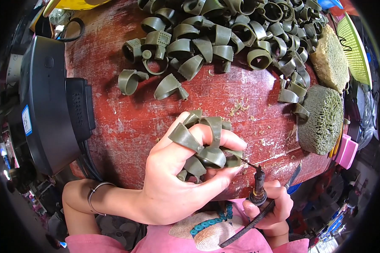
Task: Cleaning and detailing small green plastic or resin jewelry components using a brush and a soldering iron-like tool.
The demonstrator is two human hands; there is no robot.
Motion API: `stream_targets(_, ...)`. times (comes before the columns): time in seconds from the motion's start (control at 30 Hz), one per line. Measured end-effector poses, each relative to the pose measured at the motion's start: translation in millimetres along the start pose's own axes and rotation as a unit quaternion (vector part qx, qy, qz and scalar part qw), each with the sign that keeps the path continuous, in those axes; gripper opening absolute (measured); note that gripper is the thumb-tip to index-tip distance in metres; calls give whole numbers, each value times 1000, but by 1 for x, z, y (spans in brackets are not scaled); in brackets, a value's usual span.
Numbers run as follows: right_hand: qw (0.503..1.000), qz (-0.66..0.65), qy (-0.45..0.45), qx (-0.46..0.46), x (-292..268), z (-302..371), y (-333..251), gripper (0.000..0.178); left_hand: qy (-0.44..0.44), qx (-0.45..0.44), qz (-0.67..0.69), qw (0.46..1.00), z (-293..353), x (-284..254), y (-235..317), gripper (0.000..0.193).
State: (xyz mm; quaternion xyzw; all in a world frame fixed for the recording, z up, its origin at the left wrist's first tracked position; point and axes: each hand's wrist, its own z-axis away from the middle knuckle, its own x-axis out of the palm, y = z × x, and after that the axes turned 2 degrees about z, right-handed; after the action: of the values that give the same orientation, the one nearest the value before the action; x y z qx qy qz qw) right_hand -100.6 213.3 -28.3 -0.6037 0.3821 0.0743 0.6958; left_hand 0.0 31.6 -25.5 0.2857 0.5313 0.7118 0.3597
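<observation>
Left hand (173,175) wears green rings (213,157) on its fingers, thumb and fingertips pinching one near the tabletop's front edge; right hand (278,206), fingers clamped on a pen-like tool (259,182), holds the tip at that ring's rim. Room to move: red tabletop (261,126) up to ring pile (223,36), black device (50,105) bounding left, porous block (321,120) right.

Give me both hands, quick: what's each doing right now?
Left hand: closed around a cluster of olive-green rings.
Right hand: closed, holding a thin-tipped dark tool and a long slim tool.
</observation>
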Motion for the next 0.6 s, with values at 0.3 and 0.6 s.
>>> stream_targets(0.3, 1000, 2, -10, 9, 0, -4, -3, 43, -1, 11, -9, 1000, 0, -2, -2, 33)
stream_targets(0.6, 970, -24, 221, 100, -4, 37, 19, 37, -13, 108, -76, 991, -6, 1, -5, 32)
